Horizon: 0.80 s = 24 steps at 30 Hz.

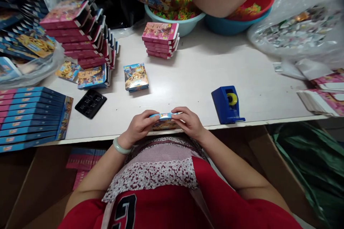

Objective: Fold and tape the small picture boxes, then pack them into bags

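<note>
Box of blue colour is at the table edge, left of the blue tape dispenser, and left hand and right hand are both grasping it by its ends.

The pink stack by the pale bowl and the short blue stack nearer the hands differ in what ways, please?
The pink stack is topped mostly in pink, the blue stack in blue and yellow. The pink stack is taller; the blue stack is lower. The pink stack's layers sit unevenly; the blue stack's look closely aligned. Both are flat printed boxes lying face up.
</note>
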Motion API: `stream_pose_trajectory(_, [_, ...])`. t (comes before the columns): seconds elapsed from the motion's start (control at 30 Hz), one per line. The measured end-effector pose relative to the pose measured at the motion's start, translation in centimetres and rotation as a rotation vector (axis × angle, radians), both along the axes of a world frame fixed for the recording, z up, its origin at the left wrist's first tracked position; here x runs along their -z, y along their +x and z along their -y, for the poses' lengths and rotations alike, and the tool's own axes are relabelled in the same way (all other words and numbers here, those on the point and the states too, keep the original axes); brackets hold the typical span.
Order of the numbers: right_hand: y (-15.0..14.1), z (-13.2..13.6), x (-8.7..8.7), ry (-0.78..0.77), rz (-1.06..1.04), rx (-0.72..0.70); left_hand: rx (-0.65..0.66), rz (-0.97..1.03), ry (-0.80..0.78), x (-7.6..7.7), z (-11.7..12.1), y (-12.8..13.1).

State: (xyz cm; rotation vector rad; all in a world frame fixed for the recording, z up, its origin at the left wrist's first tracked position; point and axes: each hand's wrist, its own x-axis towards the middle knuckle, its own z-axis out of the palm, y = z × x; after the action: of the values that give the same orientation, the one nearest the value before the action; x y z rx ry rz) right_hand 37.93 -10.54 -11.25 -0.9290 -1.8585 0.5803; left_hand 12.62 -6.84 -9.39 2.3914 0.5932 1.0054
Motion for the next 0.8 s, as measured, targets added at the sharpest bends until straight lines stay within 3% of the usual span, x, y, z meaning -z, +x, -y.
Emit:
stream_pose_trajectory(0.17, [-0.5,0.2,-0.3,-0.184,-0.06,0.069,-0.187,0.112,-0.201,0.1,-0.1,1.5])
stream_pose_trajectory(0.27, [2.9,1.5,-0.9,-0.312,-0.088,0.172,-0.313,0.185,-0.241,0.5,-0.2,3.0])
stream_pose_trajectory(0.33, [6.8,3.1,-1.4,-0.334,-0.017,0.392,-0.368,0.231,-0.212,1.2,-0.3,3.8])
stream_pose_trajectory(0.47, [14.1,6.4,-2.5,-0.409,0.339,0.909,-0.414,0.231,-0.179,2.6,-0.4,4.4])
stream_pose_trajectory(0.57, [16.5,7.3,-2.4,-0.542,0.474,0.989,-0.411,0.203,-0.182,2.9,-0.6,4.2])
stream_pose_trajectory(0.67, [16.7,7.3,-1.1,-0.578,0.239,0.956,-0.418,0.186,-0.173,2.8,-0.7,4.1])
stream_pose_trajectory(0.8, [15.6,8.1,0.9,-0.583,-0.36,0.957,-0.426,0.175,-0.144,2.8,-0.7,4.2])
